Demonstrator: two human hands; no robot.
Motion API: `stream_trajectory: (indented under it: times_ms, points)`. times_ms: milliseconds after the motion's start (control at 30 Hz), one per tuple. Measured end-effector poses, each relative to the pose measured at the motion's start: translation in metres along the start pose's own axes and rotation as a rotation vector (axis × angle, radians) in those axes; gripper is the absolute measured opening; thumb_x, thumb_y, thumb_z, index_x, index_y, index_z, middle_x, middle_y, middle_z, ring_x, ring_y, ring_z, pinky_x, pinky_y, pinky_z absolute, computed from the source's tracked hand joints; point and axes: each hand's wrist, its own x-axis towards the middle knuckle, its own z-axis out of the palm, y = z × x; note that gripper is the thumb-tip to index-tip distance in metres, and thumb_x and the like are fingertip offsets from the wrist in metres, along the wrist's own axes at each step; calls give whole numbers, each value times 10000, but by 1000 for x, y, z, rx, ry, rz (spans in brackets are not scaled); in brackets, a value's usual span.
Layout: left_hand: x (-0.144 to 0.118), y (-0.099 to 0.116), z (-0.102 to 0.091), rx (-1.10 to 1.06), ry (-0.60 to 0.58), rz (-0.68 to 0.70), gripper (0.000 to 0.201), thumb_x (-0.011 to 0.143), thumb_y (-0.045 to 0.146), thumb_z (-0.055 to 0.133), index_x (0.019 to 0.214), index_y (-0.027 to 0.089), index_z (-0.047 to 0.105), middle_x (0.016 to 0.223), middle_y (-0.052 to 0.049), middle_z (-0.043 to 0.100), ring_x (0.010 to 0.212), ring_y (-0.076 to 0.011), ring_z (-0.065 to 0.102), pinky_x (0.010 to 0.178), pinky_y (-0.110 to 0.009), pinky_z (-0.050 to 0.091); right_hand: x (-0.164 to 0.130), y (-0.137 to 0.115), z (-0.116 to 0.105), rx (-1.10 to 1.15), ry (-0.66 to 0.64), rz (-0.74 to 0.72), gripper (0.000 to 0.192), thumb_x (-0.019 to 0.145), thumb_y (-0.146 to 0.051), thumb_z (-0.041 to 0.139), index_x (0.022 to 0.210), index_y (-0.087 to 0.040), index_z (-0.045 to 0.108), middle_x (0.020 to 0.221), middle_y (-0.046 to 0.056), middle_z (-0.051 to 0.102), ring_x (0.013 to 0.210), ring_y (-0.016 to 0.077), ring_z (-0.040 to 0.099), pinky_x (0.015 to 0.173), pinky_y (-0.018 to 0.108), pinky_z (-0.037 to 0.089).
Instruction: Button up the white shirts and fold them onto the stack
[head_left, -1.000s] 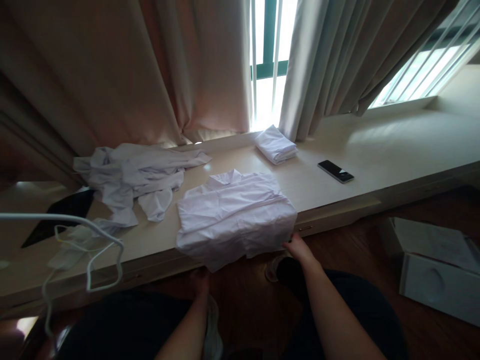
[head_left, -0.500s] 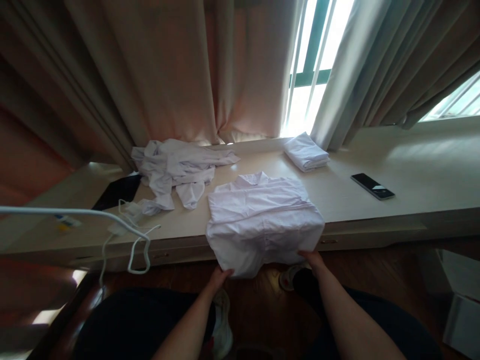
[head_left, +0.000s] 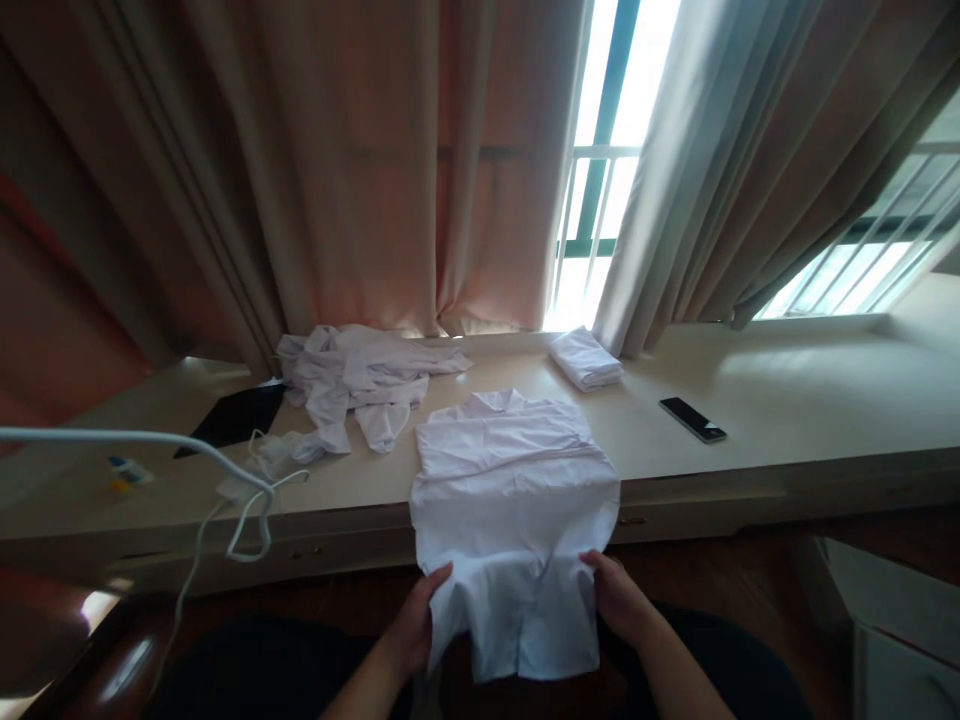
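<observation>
A white collared shirt (head_left: pixel 517 480) lies partly on the pale ledge, its collar toward the curtain and its lower part hanging over the front edge. My left hand (head_left: pixel 420 612) grips the shirt's left side, thumb on top and fingers hidden beneath the cloth. On the opposite side my right hand (head_left: pixel 615 592) pinches the fabric in the same way. Below both hands the hem droops freely. Behind, a crumpled heap of white clothing (head_left: pixel 360 375) rests at the left, and a folded white garment (head_left: pixel 586 358) sits at the right.
A phone (head_left: pixel 693 419) lies on the ledge (head_left: pixel 810 400) at the right. To the left are a black flat item (head_left: pixel 232 415), a white cable (head_left: pixel 187 442) and a small bottle (head_left: pixel 131 470). Curtains (head_left: pixel 360 180) hang behind. A white box (head_left: pixel 892 610) stands on the floor.
My hands have shifted from the shirt's bottom edge to higher grips on its sides, and more of the hem now hangs down. The view has tilted upward.
</observation>
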Motion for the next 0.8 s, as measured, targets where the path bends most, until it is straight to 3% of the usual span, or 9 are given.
stream_trajectory:
  times_ms: [100, 167, 267, 433, 500, 600, 700, 800]
  points:
    - [-38, 20, -4, -98, 11, -112, 557, 717, 630, 651, 961, 136, 733, 848, -149, 752, 1006, -422, 685, 853, -549, 536, -39, -15, -1, 436, -108, 45, 394, 762, -414, 692, 1056, -153, 683, 1043, 110, 746, 996, 270, 703, 934, 380, 541]
    - [-60, 22, -8, -143, 62, -83, 584, 699, 661, 643, 968, 150, 730, 851, -139, 756, 1035, -426, 676, 863, -557, 532, -66, -24, -2, 536, -150, 73, 412, 777, -421, 705, 1088, -151, 680, 1069, 115, 744, 1039, 281, 692, 968, 403, 526]
    - [-84, 10, -8, -148, 94, -53, 569, 667, 645, 668, 978, 171, 717, 881, -125, 759, 1098, -419, 656, 894, -542, 526, -101, -30, -1, 498, -196, 109, 430, 771, -433, 713, 1091, -148, 695, 1104, 136, 738, 1102, 315, 672, 998, 439, 506]
    - [-99, -16, 2, -170, -27, -35, 418, 584, 407, 766, 940, 199, 702, 917, -106, 757, 1063, -377, 682, 925, -472, 533, -140, -29, 0, 350, -266, 216, 443, 758, -396, 709, 1104, -119, 717, 1150, 169, 720, 1120, 337, 666, 1028, 444, 488]
    - [-101, -18, 0, -152, -11, -37, 393, 591, 382, 737, 947, 224, 690, 925, -101, 753, 1047, -387, 685, 901, -497, 540, -145, -27, -4, 338, -234, 219, 429, 758, -385, 701, 1085, -110, 726, 1119, 172, 731, 1083, 341, 682, 1002, 444, 508]
    - [-106, -16, -11, -99, 103, -53, 331, 629, 378, 688, 932, 245, 673, 912, -103, 746, 1030, -397, 688, 848, -517, 552, -147, -22, -20, 320, -109, 208, 356, 722, -386, 724, 954, -117, 744, 995, 165, 758, 964, 341, 717, 917, 433, 555]
    - [-114, -13, -25, -112, 244, -36, 236, 693, 303, 626, 928, 291, 647, 923, -50, 744, 946, -311, 718, 809, -447, 564, -146, -12, -42, 256, 45, 171, 314, 683, -408, 758, 850, -144, 731, 872, 149, 759, 790, 307, 727, 752, 391, 588]
    - [-123, -16, -32, -97, 301, -55, 217, 697, 252, 618, 911, 287, 615, 850, -26, 721, 819, -266, 721, 713, -393, 565, -146, 3, -65, 110, 140, 86, 366, 618, -437, 793, 854, -171, 706, 796, 108, 743, 671, 267, 698, 611, 350, 557]
